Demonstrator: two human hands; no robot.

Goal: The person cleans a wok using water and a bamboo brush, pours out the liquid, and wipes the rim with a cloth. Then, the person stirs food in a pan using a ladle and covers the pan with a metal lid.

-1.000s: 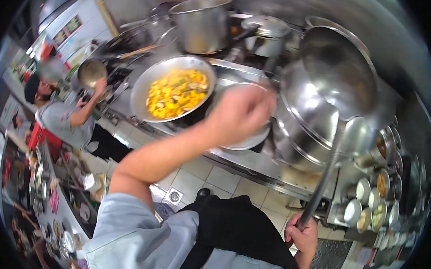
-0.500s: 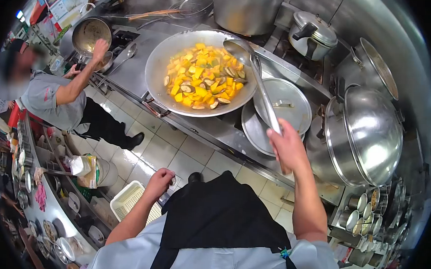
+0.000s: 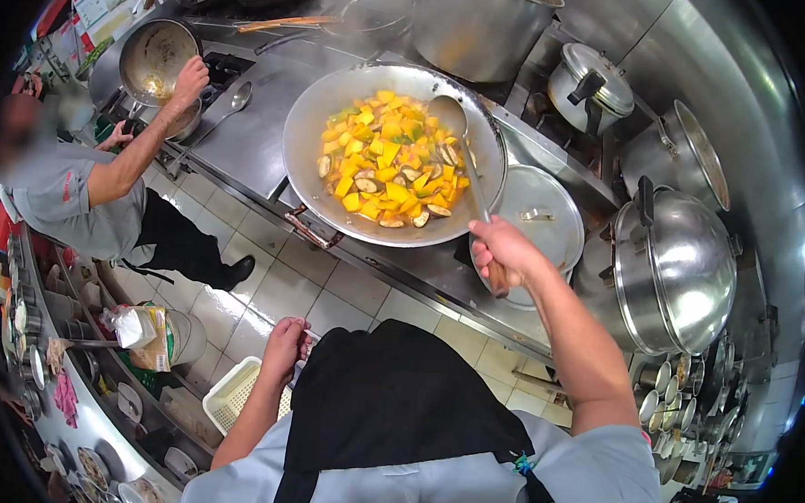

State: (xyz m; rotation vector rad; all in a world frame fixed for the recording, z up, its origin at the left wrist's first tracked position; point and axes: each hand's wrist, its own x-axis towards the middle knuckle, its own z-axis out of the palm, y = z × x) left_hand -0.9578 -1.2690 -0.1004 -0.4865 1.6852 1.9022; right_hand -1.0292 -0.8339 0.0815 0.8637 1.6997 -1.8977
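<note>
My right hand (image 3: 505, 248) is closed around the wooden-ended handle of a long metal ladle (image 3: 472, 169). The ladle's bowl rests in the wide wok (image 3: 303, 160), at the far right side of the food. Yellow pumpkin chunks (image 3: 396, 193) and browned eggplant slices (image 3: 366, 185) fill the wok's middle in an orange sauce. Down by my black apron (image 3: 395, 388), my left hand (image 3: 285, 347) hangs with its fingers curled in; whatever they may hold is hidden.
Round metal lids (image 3: 546, 213) lie right of the wok. Beyond them stand a pressure cooker (image 3: 591, 84) and a large domed pot (image 3: 693, 267). A tall stockpot (image 3: 473, 32) is behind. At left, a co-worker (image 3: 106, 181) tilts a pan (image 3: 160, 61). A white basket (image 3: 231, 393) sits low.
My right hand has moved left toward the wok with the ladle, whose bowl now sits lower among the food. My left hand stays curled. The co-worker's pan has tilted slightly.
</note>
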